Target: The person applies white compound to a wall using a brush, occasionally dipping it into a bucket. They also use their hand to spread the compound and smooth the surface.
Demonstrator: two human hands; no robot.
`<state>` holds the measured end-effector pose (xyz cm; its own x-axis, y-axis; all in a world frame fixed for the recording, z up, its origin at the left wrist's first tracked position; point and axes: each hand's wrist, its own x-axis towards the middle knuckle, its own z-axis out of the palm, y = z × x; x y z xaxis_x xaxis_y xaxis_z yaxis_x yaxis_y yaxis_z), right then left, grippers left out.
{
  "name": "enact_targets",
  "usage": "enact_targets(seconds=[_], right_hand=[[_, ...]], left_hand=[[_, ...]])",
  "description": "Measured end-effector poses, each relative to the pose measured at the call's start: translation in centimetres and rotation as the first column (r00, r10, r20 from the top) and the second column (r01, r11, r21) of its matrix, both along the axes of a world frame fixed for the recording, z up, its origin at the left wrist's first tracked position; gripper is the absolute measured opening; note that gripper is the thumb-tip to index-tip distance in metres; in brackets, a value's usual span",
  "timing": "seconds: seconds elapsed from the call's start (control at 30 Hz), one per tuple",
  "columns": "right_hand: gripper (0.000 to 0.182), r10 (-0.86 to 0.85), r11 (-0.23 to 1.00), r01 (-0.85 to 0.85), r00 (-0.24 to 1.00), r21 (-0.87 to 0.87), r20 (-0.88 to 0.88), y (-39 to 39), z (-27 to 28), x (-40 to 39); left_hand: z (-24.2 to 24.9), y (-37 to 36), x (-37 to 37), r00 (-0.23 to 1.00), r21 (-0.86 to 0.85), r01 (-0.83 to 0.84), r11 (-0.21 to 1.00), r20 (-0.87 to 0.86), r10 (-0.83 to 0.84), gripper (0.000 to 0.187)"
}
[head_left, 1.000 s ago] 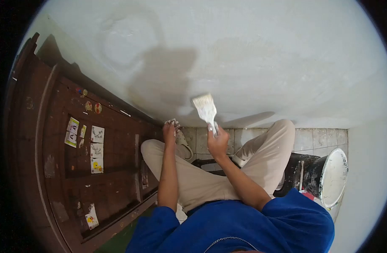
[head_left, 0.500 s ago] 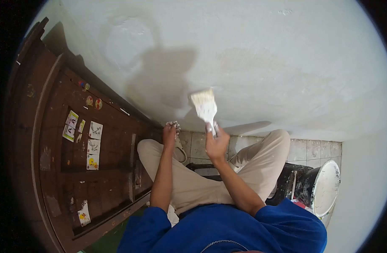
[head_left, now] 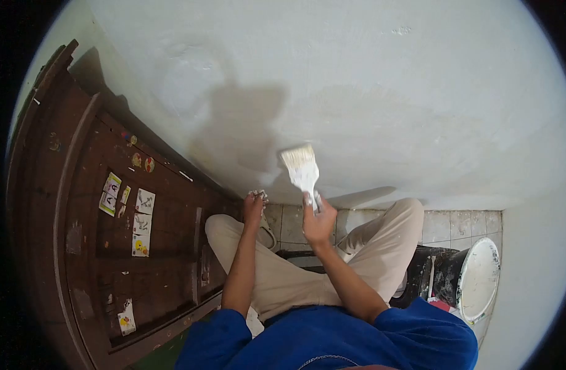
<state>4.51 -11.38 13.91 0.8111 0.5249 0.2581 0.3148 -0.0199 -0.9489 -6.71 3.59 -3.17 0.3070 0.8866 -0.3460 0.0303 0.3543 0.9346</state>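
A wide paintbrush [head_left: 303,174] with pale bristles and a white-smeared handle is gripped in my right hand [head_left: 320,223]. Its bristles point up at the pale wall [head_left: 381,123], and the brush's shadow falls close beside them. White smears mark the fingers of my right hand. Over by the brown wooden panel [head_left: 172,228], my left hand [head_left: 254,206] is closed near the foot of the wall, above my left knee. White, dark-flecked patches show at its fingertips; whether this is a held thing or paint on the fingers, I cannot tell.
A black bucket [head_left: 446,275] with a white-coated inside stands on the tiled floor [head_left: 440,225] to the right, beside my leg. Stickers and cards [head_left: 143,223] cover parts of the wooden panel at left. My bent knees sit close to the wall.
The whole view has tilted slightly, so wall, panel and knees appear a little lower. The brush also sits lower in view, still in my right hand. My left hand stays closed near the panel.
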Motion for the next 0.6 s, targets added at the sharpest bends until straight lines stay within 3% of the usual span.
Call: enact_targets(seconds=[0.17, 0.2, 0.27, 0.33, 0.47, 0.57, 0.6], right_hand=[[0.02, 0.023, 0.972, -0.059, 0.987, 0.228, 0.158, 1.9, 9.8, 1.0], [0.021, 0.027, 0.986, -0.047, 0.992, 0.162, 0.121, 2.5, 9.7, 1.1], [0.023, 0.041, 0.999, -0.043, 0.998, 0.026, 0.053, 3.5, 8.5, 1.2], [0.025, 0.059, 0.993, -0.052, 0.997, -0.107, 0.058, 3.1, 2.9, 0.4], [0.029, 0.037, 0.95, -0.061, 0.996, -0.305, -0.082, 0.4, -2.8, -1.1], [0.029, 0.062, 0.987, -0.063, 0.998, -0.149, -0.006, 0.0, 1.9, -0.4], [0.029, 0.081, 0.997, -0.081, 0.997, -0.02, 0.005, 0.2, 4.3, -0.5]], left_hand=[[1.0, -0.8, -0.1, 0.999, 0.015, 0.032, 0.999, -0.021, -0.032, 0.019], [1.1, -0.8, 0.1, 0.999, 0.013, 0.033, 0.999, -0.032, -0.033, 0.019], [1.3, -0.9, 0.3, 0.998, 0.003, 0.028, 1.0, -0.053, -0.028, 0.019], [1.0, -0.5, 0.5, 0.998, -0.009, 0.017, 1.0, -0.068, -0.017, 0.019], [0.4, -0.6, -0.2, 0.999, 0.045, 0.001, 0.999, 0.041, -0.002, 0.018], [-0.2, -0.8, -0.9, 1.0, 0.035, 0.016, 0.999, -0.004, -0.016, 0.019], [0.1, -0.7, -0.9, 0.999, 0.043, 0.022, 0.999, -0.025, -0.021, 0.019]])
